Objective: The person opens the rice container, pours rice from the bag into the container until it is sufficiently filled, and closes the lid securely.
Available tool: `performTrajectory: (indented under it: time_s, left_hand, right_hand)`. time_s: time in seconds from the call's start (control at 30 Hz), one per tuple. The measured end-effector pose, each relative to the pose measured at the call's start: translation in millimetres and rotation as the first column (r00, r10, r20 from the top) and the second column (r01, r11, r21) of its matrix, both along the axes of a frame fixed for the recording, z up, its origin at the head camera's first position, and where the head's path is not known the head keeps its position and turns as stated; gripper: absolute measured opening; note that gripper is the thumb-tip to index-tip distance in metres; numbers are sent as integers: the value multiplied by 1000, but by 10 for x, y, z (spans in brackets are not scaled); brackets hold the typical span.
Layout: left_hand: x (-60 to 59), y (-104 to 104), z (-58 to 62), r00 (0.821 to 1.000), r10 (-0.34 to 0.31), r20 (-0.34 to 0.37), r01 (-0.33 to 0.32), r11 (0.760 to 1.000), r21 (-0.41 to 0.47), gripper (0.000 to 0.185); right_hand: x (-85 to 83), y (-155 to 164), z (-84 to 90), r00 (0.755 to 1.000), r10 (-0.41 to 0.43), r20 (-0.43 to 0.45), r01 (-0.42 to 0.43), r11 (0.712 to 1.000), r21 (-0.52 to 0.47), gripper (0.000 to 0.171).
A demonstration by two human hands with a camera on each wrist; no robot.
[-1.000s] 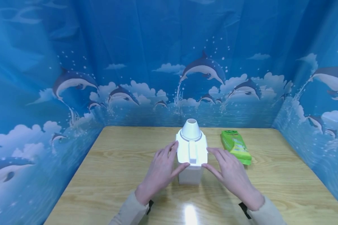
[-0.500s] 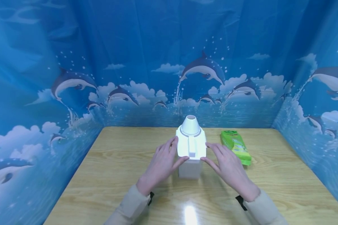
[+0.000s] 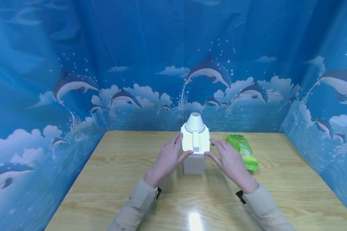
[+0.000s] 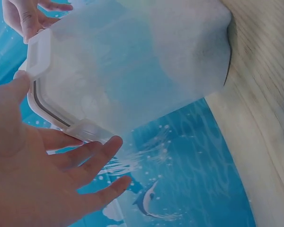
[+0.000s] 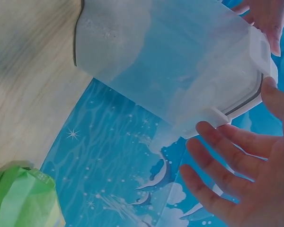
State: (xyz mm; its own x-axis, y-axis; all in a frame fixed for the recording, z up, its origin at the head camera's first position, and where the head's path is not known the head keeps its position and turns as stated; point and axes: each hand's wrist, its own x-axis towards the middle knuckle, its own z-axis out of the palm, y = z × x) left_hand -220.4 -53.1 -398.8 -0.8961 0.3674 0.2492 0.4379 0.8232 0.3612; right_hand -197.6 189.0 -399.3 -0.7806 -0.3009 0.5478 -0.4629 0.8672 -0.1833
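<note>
Left hand, fingers straight and spread, lies flat against the left edge of the white lid of a translucent dispenser container standing upright at the centre of the desk; the thumb meets the lid's near rim. Right hand mirrors it on the right edge, fingers likewise extended, so the container is steadied from both sides without a closed grip. A conical spout tops the lid. Just right, apart from the hand, lies a green wet-wipe pack.
</note>
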Motion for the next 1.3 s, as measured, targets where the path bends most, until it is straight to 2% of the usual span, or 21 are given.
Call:
performTrajectory:
  time_s: [0.13, 0.33, 0.6, 0.77, 1.0, 1.17, 1.3]
  left_hand:
    - [-92, 9, -5, 1000, 14, 25, -14, 999, 32, 85]
    - [-211, 24, -16, 1000, 14, 21, -15, 998, 62, 85]
    - [-301, 61, -52, 999, 39, 37, -42, 995, 85, 84]
    - [-337, 102, -70, 999, 46, 7, -46, 995, 87, 81]
    - [-307, 122, -91, 995, 59, -82, -51, 995, 87, 73]
    - [-217, 128, -147, 987, 73, -146, -66, 996, 57, 70]
    - [-130, 146, -205, 981, 88, -175, -87, 996, 13, 77]
  right_hand:
    - [-89, -14, 8, 1000, -12, 22, 12, 1000, -5, 56]
    - [-194, -25, 16, 998, -35, 43, 35, 999, -3, 58]
    - [-302, -27, -2, 997, -48, 65, 49, 999, -11, 58]
    - [-342, -24, -8, 995, -61, 74, 63, 998, -29, 57]
    - [-333, -95, -45, 994, -86, 65, 89, 995, -39, 59]
    - [-281, -159, -120, 994, -92, 57, 95, 995, -42, 68]
    - [-205, -189, -167, 995, -97, 23, 98, 995, -35, 76]
